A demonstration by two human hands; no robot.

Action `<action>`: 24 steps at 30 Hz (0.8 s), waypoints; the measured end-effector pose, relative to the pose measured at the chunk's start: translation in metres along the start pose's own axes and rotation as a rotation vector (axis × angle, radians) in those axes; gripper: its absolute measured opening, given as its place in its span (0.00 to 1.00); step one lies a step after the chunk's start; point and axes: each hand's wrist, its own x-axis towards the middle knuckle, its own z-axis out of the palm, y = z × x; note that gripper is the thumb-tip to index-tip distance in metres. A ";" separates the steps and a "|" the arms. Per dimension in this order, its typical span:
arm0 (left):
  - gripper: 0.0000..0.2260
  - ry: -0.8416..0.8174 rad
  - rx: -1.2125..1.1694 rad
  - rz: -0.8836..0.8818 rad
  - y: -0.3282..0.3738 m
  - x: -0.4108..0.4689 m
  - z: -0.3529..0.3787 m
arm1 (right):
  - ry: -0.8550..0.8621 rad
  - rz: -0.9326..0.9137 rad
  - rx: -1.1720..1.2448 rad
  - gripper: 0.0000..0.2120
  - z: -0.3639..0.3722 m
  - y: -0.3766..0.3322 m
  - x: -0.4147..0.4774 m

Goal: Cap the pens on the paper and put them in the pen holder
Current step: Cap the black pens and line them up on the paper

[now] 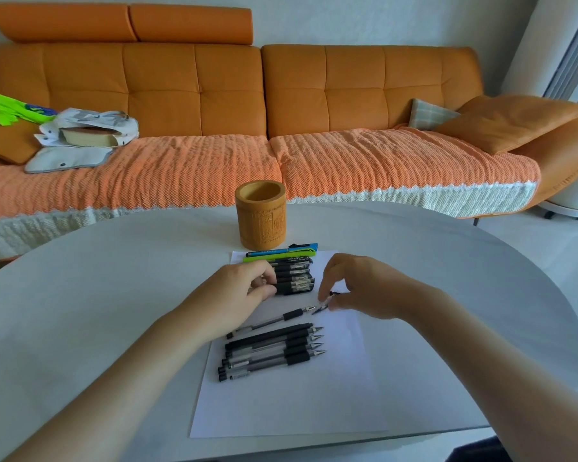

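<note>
A white paper sheet [281, 405] lies on the table. On its near half several uncapped black pens [274, 351] lie side by side with tips pointing right. One more uncapped pen [271, 321] lies apart, just above them. A row of black pen caps [296, 278] sits at the sheet's far end, with a green pen [277, 259] and a blue pen [281, 252] behind it. My left hand [241, 295] curls onto the left end of the nearest black cap. My right hand [357, 288] pinches a small pen cap [327, 301] by the lone pen's tip. The bamboo pen holder [261, 218] stands upright beyond the paper.
The pale rounded table [114, 311] reaches its far edge just behind the holder. Beyond it is an orange sofa [247, 128] with a bag and book [87, 135] on its left seat and cushions [501, 125] at the right.
</note>
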 end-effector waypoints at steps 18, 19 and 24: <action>0.05 0.008 -0.034 -0.010 -0.003 0.000 -0.005 | 0.240 0.100 0.269 0.05 0.010 -0.011 0.008; 0.05 0.010 -0.038 -0.012 -0.003 0.000 -0.005 | 0.247 0.104 0.281 0.05 0.010 -0.011 0.008; 0.06 0.016 -0.032 -0.016 -0.004 0.000 -0.006 | 0.271 0.102 0.290 0.05 0.010 -0.011 0.007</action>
